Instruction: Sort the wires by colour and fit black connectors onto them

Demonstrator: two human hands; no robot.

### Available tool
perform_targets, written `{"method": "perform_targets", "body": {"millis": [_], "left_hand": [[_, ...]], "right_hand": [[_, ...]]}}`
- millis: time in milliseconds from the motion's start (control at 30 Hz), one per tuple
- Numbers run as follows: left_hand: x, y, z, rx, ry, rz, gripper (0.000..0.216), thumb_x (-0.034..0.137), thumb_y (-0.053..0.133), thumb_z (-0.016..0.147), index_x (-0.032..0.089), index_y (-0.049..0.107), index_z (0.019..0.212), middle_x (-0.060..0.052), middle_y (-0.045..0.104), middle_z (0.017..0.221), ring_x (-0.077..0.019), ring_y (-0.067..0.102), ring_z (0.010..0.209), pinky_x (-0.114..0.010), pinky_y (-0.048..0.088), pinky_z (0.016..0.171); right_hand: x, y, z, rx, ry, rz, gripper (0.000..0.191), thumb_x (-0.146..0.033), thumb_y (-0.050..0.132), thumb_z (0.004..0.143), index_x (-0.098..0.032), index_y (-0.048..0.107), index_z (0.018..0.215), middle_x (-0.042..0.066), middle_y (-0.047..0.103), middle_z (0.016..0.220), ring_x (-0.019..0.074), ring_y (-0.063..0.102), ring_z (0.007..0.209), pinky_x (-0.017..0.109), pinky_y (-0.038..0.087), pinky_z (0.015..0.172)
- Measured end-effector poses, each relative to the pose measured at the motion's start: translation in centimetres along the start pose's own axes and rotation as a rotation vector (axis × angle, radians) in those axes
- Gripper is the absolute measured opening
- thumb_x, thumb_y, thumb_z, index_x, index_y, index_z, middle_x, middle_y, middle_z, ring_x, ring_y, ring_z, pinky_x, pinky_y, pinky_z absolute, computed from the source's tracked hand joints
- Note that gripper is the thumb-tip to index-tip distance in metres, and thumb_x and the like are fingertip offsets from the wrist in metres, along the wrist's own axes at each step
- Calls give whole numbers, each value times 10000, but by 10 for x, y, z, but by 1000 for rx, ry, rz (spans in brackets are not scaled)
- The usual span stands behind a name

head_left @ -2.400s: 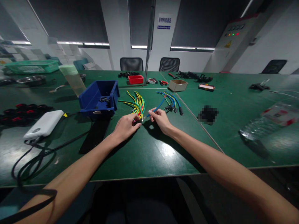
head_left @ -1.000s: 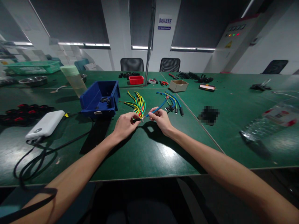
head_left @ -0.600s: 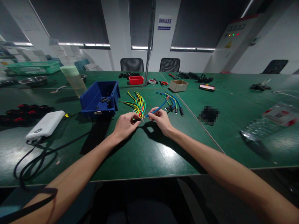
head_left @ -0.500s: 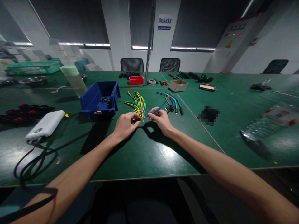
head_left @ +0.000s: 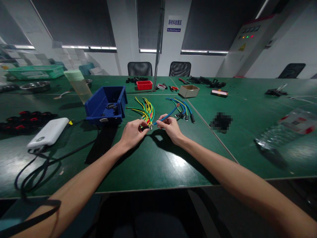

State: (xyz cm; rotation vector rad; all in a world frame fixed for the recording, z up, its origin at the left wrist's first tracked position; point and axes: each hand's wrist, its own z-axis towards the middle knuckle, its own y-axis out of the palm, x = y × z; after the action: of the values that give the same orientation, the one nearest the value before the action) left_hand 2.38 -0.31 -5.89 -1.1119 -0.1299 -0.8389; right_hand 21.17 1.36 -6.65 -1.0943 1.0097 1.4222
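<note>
My right hand (head_left: 170, 127) pinches a blue wire (head_left: 168, 115) near its lower left end; its far end shows bare copper. My left hand (head_left: 135, 132) is closed on a small black piece (head_left: 145, 128), perhaps a sleeve, partly hidden by the fingers. Between the two hands a shiny metal terminal (head_left: 151, 126) shows at the end of the blue wire. Just behind my left hand lies a bundle of yellow and green wires (head_left: 148, 109). Beyond my right hand rests a second group of blue and yellow-green wires (head_left: 185, 107) with black ends and ring terminals.
A blue bin (head_left: 106, 102) with black parts stands at left, near a white power bank (head_left: 49, 132) with cables. Further back are a red tray (head_left: 144, 85), a cardboard box (head_left: 189, 91) and a metal pole (head_left: 158, 49). A plastic bottle (head_left: 284, 129) lies at right.
</note>
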Motion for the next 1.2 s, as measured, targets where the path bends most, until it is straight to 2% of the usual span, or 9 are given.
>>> {"method": "perform_targets", "body": {"millis": [467, 1200], "left_hand": [[-1, 0, -1, 4, 15, 27, 98, 264, 599, 795, 192, 652, 836, -33, 679, 854, -176, 605, 775, -277, 445, 683], [1, -1, 0, 16, 23, 26, 89, 251, 604, 788, 191, 652, 833, -34, 678, 851, -183, 613, 795, -276, 446, 679]], "right_hand": [[2, -1, 1, -19, -13, -5, 297, -404, 704, 663, -184, 537, 772, -24, 550, 633, 122, 521, 602, 259, 405, 593], [4, 0, 1, -33, -11, 23, 301, -376, 728, 649, -175, 541, 774, -33, 563, 617, 108, 517, 581, 242, 398, 571]]}}
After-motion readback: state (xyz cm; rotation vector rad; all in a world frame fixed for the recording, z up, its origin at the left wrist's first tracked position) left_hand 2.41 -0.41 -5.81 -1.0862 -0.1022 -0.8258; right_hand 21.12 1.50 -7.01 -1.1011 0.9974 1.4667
